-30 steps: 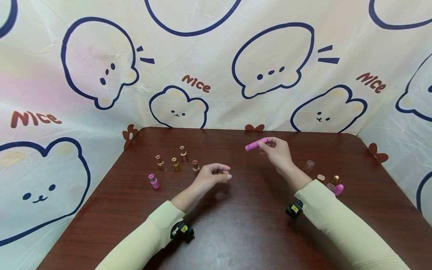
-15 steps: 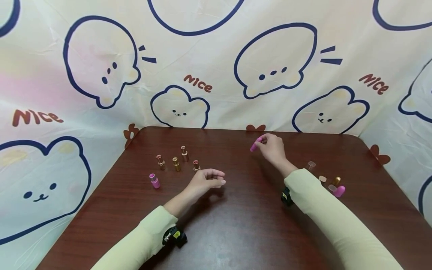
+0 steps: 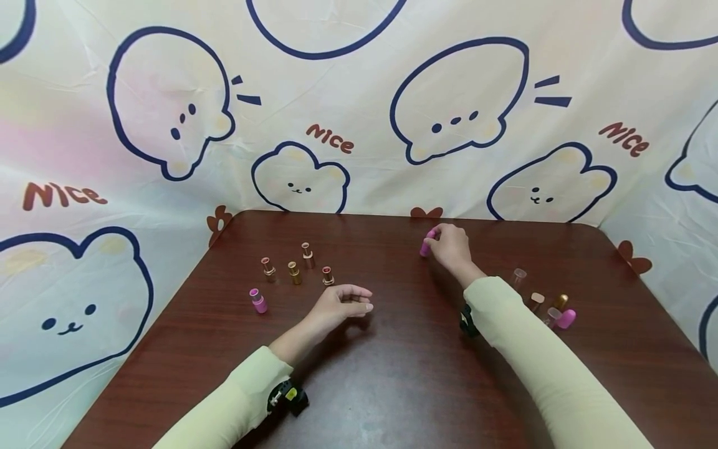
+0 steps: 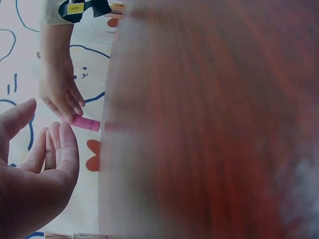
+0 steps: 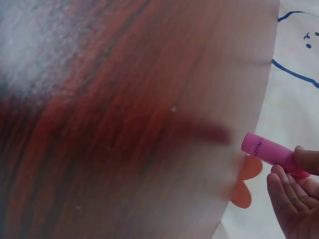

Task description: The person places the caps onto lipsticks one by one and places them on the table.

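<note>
At the back of the table, my right hand (image 3: 451, 246) pinches a pink lipstick (image 3: 424, 249) between thumb and fingers. In the right wrist view the pink lipstick (image 5: 269, 151) has dark lettering near its lower end, while its upper end is partly hidden by the fingers. The tube stands nearly upright, close over the tabletop. My left hand (image 3: 336, 308) hovers over the middle left, palm sideways, fingers loosely bent and holding nothing. Just behind it stands an uncapped lipstick (image 3: 328, 275), partly covered by the hand in the head view.
Left of my left hand stand uncapped lipsticks: a pink one (image 3: 258, 302), a gold one (image 3: 294, 274) and others. Beside my right forearm are several caps, including a clear cap (image 3: 518, 276), a gold cap (image 3: 563, 302) and a pink cap (image 3: 568, 318). Patterned cloth (image 3: 370, 187) hangs behind the table.
My right hand has lowered the pink lipstick toward the back of the table and turned it from nearly level to nearly upright. My left hand has drawn back slightly toward the left.
</note>
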A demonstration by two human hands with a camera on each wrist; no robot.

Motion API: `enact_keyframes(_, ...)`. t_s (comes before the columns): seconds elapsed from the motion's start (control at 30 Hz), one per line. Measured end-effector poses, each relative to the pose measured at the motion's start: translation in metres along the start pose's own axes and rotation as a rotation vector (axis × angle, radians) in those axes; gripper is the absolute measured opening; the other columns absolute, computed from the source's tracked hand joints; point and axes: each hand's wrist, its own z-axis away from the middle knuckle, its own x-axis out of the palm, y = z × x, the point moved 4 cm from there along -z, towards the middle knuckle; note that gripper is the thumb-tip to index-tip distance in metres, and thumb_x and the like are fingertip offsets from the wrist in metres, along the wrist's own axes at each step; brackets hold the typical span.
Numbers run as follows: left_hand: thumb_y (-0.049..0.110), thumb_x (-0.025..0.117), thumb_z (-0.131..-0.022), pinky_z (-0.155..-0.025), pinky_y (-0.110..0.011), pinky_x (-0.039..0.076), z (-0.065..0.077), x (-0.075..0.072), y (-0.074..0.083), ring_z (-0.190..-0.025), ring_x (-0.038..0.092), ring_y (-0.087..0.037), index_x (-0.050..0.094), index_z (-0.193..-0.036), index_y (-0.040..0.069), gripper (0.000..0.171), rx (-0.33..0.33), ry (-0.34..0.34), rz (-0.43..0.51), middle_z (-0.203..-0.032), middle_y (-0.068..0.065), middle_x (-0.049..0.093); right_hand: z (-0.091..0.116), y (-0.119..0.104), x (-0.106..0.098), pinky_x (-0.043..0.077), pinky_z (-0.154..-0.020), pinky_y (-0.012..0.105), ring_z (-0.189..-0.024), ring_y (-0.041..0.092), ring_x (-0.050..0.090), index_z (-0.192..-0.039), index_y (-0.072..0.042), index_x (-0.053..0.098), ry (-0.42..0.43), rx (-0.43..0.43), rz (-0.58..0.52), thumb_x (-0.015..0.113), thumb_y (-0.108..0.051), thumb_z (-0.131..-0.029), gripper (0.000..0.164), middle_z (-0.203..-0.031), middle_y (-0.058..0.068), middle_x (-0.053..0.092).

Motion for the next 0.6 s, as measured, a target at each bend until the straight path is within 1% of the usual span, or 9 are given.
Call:
enact_keyframes(0.13,0.005,0.069,-0.074,-0.076,-0.047,0.045,0.002,-0.002,-0.001,-0.082,0.059,-0.031,0.055,-0.106,-0.012,0.040,0.002,0.000,0.001,-0.085,-0.012,0.062,0.002,0.004,0.003,0.041,-0.061,0.031,-0.068,0.021,0.051,-0.084,-0.009,0.060,-0.042,0.021,-0.023,0.059,-0.022,-0.085,0.013,-0.073,0.004,0.063)
enact_keyframes(0.27,0.005,0.069,-0.074,-0.076,-0.044,0.046,0.003,-0.004,0.000,-0.083,0.059,-0.032,0.054,-0.106,-0.013,0.039,0.016,0.003,-0.001,-0.087,-0.014,0.061,0.003,0.005,0.005,0.042,-0.061,0.031,-0.068,0.021,0.052,-0.086,-0.009,0.059,-0.066,0.029,-0.045,0.059,-0.022,-0.085,0.013,-0.074,0.006,0.064)
enact_keyframes(0.37,0.004,0.069,-0.074,-0.075,-0.040,0.047,0.003,-0.006,0.002,-0.081,0.060,-0.028,0.054,-0.106,-0.013,0.039,0.026,0.005,0.004,-0.088,-0.014,0.061,0.002,0.005,0.007,0.042,-0.063,0.031,-0.068,0.020,0.053,-0.088,-0.009,0.059,-0.069,0.014,-0.039,0.059,-0.022,-0.085,0.013,-0.073,0.005,0.064)
enact_keyframes(0.47,0.002,0.067,-0.075,-0.074,-0.038,0.048,0.003,-0.007,0.006,-0.078,0.061,-0.019,0.053,-0.106,-0.014,0.038,0.033,0.005,0.011,-0.091,-0.018,0.060,0.001,0.005,0.009,0.042,-0.063,0.031,-0.069,0.020,0.054,-0.089,-0.008,0.058,-0.071,-0.002,-0.017,0.060,-0.021,-0.084,0.013,-0.071,0.003,0.062)
enact_keyframes(0.53,0.001,0.067,-0.075,-0.074,-0.038,0.048,0.004,-0.007,0.008,-0.075,0.060,-0.015,0.054,-0.105,-0.013,0.036,0.031,0.004,0.014,-0.093,-0.020,0.058,0.000,0.005,0.011,0.042,-0.063,0.031,-0.070,0.020,0.054,-0.089,-0.008,0.057,-0.070,-0.008,-0.001,0.061,-0.019,-0.084,0.013,-0.070,0.002,0.061)
enact_keyframes(0.6,-0.001,0.066,-0.076,-0.075,-0.039,0.047,0.006,-0.007,0.014,-0.075,0.060,-0.014,0.055,-0.104,-0.013,0.033,0.035,0.004,0.008,-0.094,-0.022,0.057,0.000,0.005,0.012,0.042,-0.061,0.031,-0.070,0.020,0.054,-0.089,-0.008,0.055,-0.075,-0.003,0.003,0.061,-0.017,-0.084,0.012,-0.070,0.002,0.060)
